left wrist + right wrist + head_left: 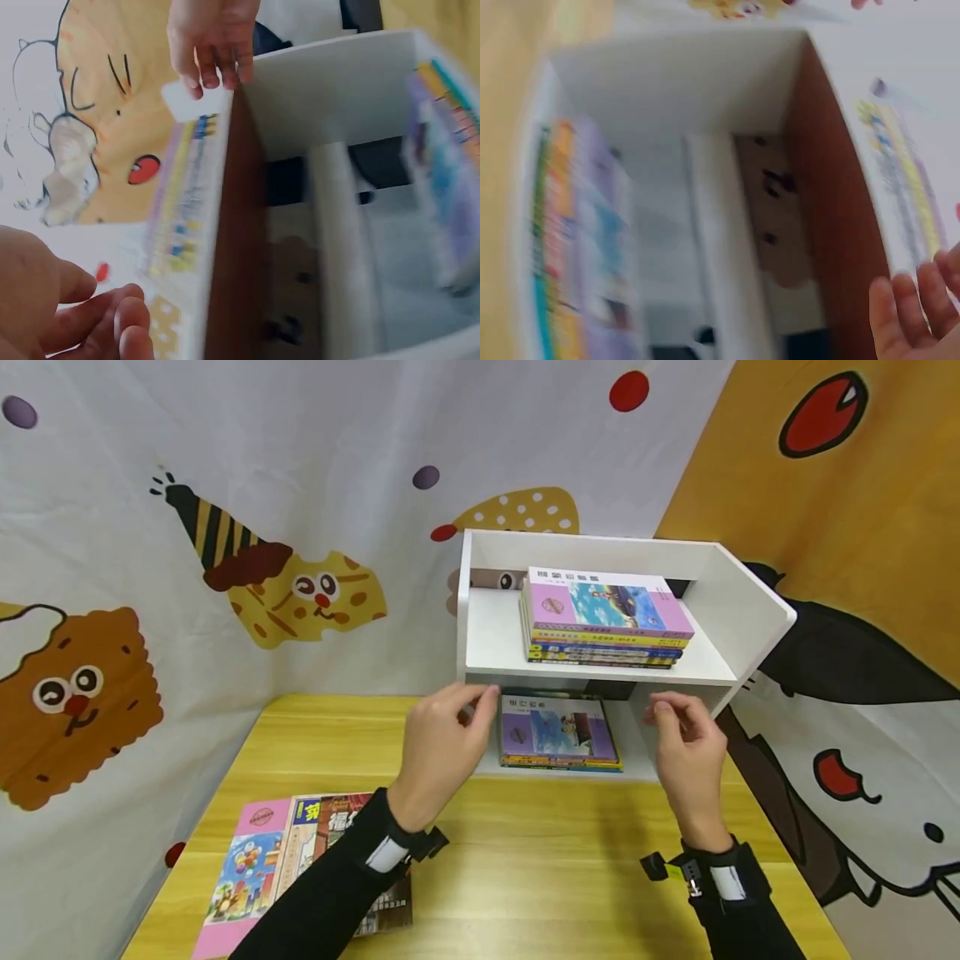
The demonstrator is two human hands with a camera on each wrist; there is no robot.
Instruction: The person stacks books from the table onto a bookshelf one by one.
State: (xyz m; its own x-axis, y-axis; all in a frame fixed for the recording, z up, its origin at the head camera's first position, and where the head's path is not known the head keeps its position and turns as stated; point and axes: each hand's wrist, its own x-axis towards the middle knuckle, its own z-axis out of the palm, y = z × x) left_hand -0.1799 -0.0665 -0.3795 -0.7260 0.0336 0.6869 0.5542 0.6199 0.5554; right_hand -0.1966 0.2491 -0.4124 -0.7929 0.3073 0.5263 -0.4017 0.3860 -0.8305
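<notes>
A small white two-tier shelf (pixel 750 618) stands at the back of the table. On its upper tier lies a stack of books (pixel 611 610), the top one with a pink and blue cover. Another stack of books (pixel 558 731) lies flat in the lower compartment. My left hand (pixel 444 752) hovers in front of the shelf's left side, fingers loosely bent, holding nothing. Near the right side my right hand (pixel 690 764) is raised likewise, its bent fingers around nothing. The left wrist view shows both hands, left (pixel 75 307) and right (pixel 214 41), beside the upper tier. Both wrist views are blurred.
Several overlapping books (pixel 243 881) lie at the table's front left, partly covered by my left forearm. The yellow wood-grain table (pixel 525 868) runs in front of the shelf. A cartoon-printed curtain (pixel 337 443) hangs behind and at the sides.
</notes>
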